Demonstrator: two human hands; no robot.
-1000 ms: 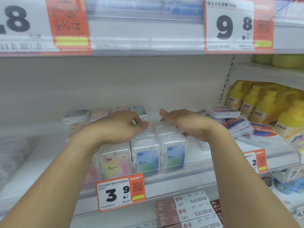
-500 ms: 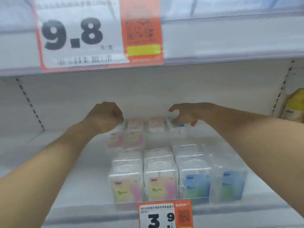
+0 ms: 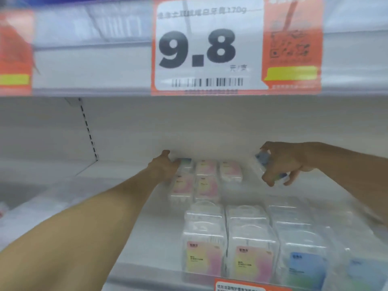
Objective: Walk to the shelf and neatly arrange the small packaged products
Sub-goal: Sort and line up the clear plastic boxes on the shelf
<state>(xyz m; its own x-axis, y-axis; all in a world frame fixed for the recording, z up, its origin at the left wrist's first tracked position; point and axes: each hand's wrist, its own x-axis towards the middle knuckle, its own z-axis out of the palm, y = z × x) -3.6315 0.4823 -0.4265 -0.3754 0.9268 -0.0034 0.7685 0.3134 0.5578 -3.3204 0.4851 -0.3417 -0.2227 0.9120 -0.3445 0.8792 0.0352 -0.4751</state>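
Note:
Small clear packs with pastel labels fill this white shelf [image 3: 126, 181]. Several pink-labelled packs [image 3: 206, 168] lie flat near the back. Upright rows stand at the front, pink ones [image 3: 204, 250] on the left and blue ones [image 3: 306, 267] to their right. My left hand [image 3: 163, 168] reaches to the back and touches a blue-green pack [image 3: 185, 161]; its fingers are hidden behind the hand. My right hand [image 3: 281, 164] grips a blue-labelled pack [image 3: 262, 161], tilted and lifted off the shelf at the back right.
The shelf above hangs low and carries a large 9.8 price tag [image 3: 207, 51] on its front rail. An orange price tag [image 3: 252, 286] sits on this shelf's front edge. Bare shelf lies left of the packs, with blurred pale goods at the far left [image 3: 12, 208].
The view has shifted left and closer to the shelf. My left hand has gone from above the packs down onto the back-left pack. My right hand has lifted a blue pack off the back row.

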